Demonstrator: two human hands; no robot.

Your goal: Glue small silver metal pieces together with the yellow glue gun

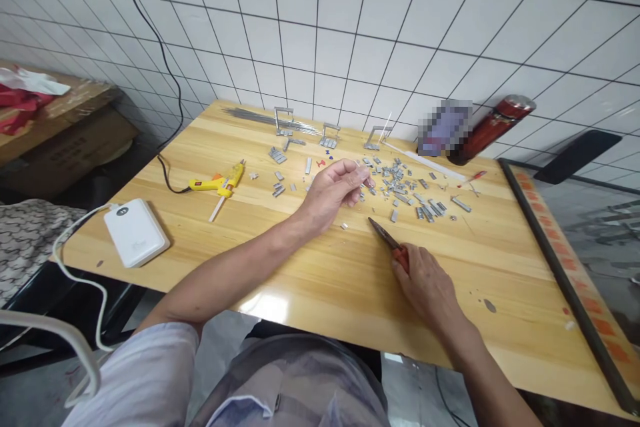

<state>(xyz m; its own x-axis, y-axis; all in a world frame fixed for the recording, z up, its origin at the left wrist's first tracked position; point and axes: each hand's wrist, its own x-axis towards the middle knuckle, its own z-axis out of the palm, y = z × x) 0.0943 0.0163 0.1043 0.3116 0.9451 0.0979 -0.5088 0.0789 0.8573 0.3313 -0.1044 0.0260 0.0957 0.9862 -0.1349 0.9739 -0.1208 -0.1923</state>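
With its fingers wrapped round the red handles, my right hand [425,280] holds a pair of long-nose pliers [385,233], the dark jaws pointing up and left over the wooden table. My left hand [333,193] is closed in a pinch at the near-left side of a scatter of small grey metal pieces [397,177]. Something thin and pale shows at its fingertips, too small to name. Behind the hands stand three small grey frames, one at the left [283,121], one in the middle [330,136] and one at the right [376,138].
A yellow glue gun [220,181] lies at the left, its black cord trailing off. A white power bank [136,232] with a cable rests near the table's left edge. Thin metal rods [260,119] lie at the back. A red thermos [493,127] stands at the back right, beside a blurred-out object [444,128].
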